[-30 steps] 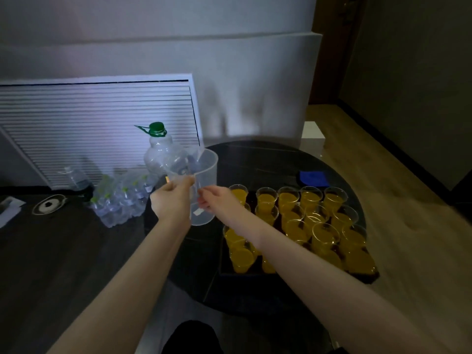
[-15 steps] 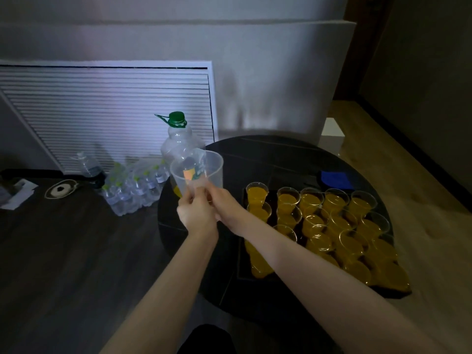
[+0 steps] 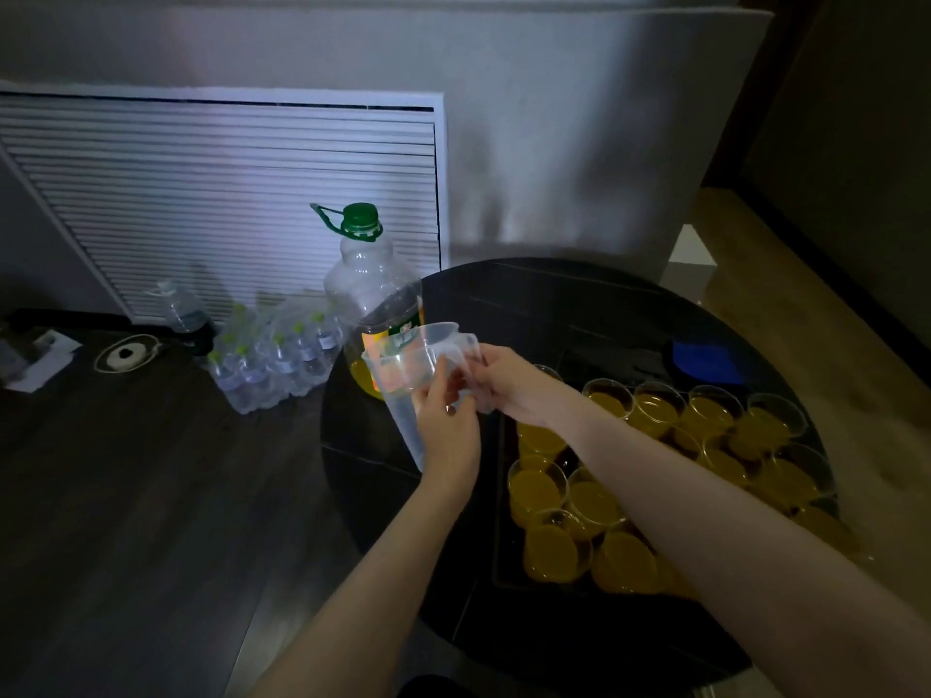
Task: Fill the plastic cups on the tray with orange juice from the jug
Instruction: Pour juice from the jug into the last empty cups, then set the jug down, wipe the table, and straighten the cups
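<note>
Clear plastic jug (image 3: pixel 403 380) was empty, tilted, held above the black round table (image 3: pixel 579 314) just in front of the big juice bottle (image 3: pixel 370 314). Left hand (image 3: pixel 448 425) wrapped its body; right hand (image 3: pixel 509 377) pinched the handle side. Every visible cup (image 3: pixel 536 491) on the tray (image 3: pixel 499 546) held juice. Judgement: best to set the jug upright on the table, clear of the cups, then refill.

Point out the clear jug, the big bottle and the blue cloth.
clear jug (image 3: pixel 403 375), head view, on its see-through side wall.
big bottle (image 3: pixel 370 289), head view, on its clear upper body.
blue cloth (image 3: pixel 705 362), head view, on its middle.
</note>
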